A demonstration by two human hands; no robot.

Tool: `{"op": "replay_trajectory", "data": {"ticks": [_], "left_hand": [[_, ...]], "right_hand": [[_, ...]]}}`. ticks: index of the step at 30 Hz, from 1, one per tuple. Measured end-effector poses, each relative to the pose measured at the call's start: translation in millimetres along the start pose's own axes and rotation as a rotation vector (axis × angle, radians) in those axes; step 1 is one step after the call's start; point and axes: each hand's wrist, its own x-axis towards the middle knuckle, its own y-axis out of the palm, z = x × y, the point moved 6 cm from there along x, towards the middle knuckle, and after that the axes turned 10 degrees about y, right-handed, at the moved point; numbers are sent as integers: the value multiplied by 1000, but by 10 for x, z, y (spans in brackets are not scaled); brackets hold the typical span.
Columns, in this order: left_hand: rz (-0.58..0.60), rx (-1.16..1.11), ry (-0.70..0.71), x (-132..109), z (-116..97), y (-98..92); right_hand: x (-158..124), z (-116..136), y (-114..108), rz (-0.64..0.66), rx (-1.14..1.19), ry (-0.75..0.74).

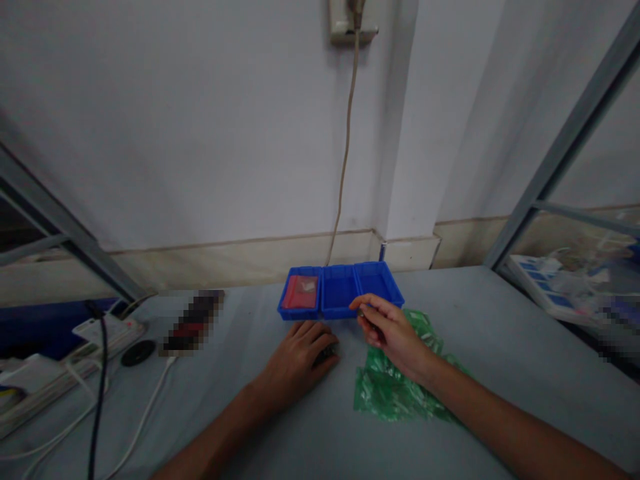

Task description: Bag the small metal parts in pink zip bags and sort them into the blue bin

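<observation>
My left hand point(304, 352) rests on the grey table with its fingers curled down. A small dark, shiny thing point(327, 353) shows between its thumb and index finger, too blurred to name. My right hand point(387, 328) is raised just in front of the blue trays, thumb and fingers pinched together. Whatever it holds is too small to make out. Three joined blue trays point(339, 312) stand ahead of both hands. In the left one lies a red plastic zip bag point(300, 293) with a pale patch. Crumpled green plastic film point(390, 393) spreads beneath my right hand and forearm.
To the left lie a pixelated phone-like object point(194, 323), a black round disc point(138, 353) and a power strip point(35, 387) with cables. A cord point(346, 147) hangs from the wall socket point(350, 27). Metal frame bars point(560, 140) slant up at both sides.
</observation>
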Motion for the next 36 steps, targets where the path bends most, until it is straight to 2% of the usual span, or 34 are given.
{"op": "replay_trajectory", "data": {"ticks": [5, 9, 13, 20, 24, 28, 33, 36], "left_hand": [[-10, -5, 12, -3, -6, 1], [1, -20, 9, -1, 2, 6], [3, -18, 9, 5, -8, -3], [0, -26, 9, -2, -8, -9], [-3, -40, 11, -14, 13, 11], [-2, -48, 16, -9, 5, 12], [0, -42, 17, -6, -2, 0], [0, -50, 24, -14, 0, 4]], "right_hand": [[11, -10, 1, 30, 108, 28], [21, 8, -22, -4, 72, -7], [29, 43, -67, -88, -145, -96], [-101, 228, -59, -263, -647, -465], [-150, 275, -36, -309, -766, -530], [-112, 248, -44, -269, -649, -456], [1, 79, -44, -105, -292, -175], [36, 4, -50, -50, -90, -49]]}}
